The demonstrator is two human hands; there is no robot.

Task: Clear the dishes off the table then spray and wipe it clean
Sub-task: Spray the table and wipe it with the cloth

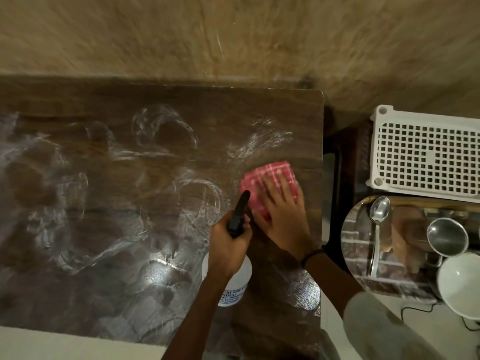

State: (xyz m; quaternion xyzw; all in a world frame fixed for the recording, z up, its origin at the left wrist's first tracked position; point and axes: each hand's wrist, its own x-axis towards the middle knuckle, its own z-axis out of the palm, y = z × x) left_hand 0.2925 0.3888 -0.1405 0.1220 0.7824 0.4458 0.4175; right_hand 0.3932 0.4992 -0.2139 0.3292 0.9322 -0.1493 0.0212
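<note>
Wiping stage: dishes cleared, bench (104, 229) sprayed.

Right hand (281, 211) presses the pink cloth (267, 175) with straight fingers near the bench's right edge. Left hand (228, 245) grips the spray bottle (233, 284) beside the cloth. Smeared streaks, apparently spray, cover the bench left of the cloth; most wiping remains.

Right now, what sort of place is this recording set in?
Probably a home kitchen or dining corner: a wooden table smeared with spray, a steel tray beside it holding a spoon, steel cup and white bowl, plus a white plastic crate.
</note>
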